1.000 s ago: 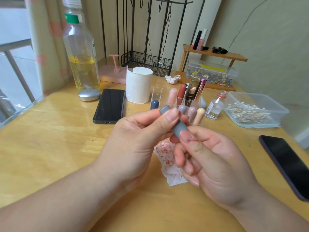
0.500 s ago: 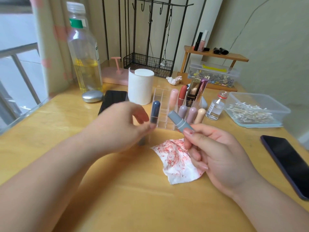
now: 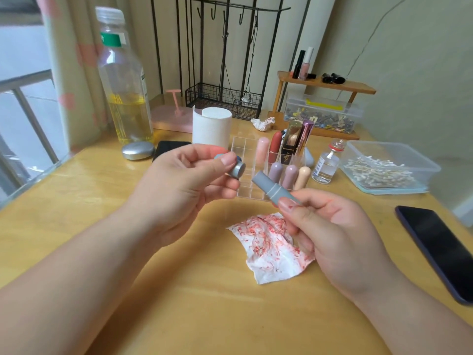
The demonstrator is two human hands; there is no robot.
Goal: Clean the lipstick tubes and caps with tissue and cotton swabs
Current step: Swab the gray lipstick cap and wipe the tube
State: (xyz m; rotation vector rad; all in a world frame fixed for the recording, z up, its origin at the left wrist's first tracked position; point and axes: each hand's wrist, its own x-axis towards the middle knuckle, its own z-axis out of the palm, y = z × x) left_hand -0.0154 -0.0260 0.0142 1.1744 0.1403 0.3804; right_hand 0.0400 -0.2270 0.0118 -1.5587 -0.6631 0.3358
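Note:
My right hand [image 3: 330, 234] grips a grey-blue lipstick tube [image 3: 271, 187] by its lower end, its top pointing up and left. My left hand [image 3: 184, 185] pinches the matching grey-blue cap [image 3: 236, 169] between thumb and fingers, its open end turned toward the tube, a short gap apart. A tissue [image 3: 268, 247] smeared with red lipstick lies on the table below both hands. Red smudges mark my right fingers. Behind stands a clear acrylic organizer [image 3: 245, 149] with several lipsticks upright in it.
A tissue roll [image 3: 212, 128], a tall oil bottle [image 3: 122, 80], a metal puck [image 3: 138, 150] and a phone [image 3: 174, 146] stand at the back left. A small glass bottle [image 3: 326, 166] and a plastic box of cotton swabs [image 3: 384, 170] are at the right, another phone [image 3: 440, 249] near the right edge.
The tube and cap were held together, then my left hand dipped toward the table left of the organizer. Now it is raised again, holding the cap beside the tube.

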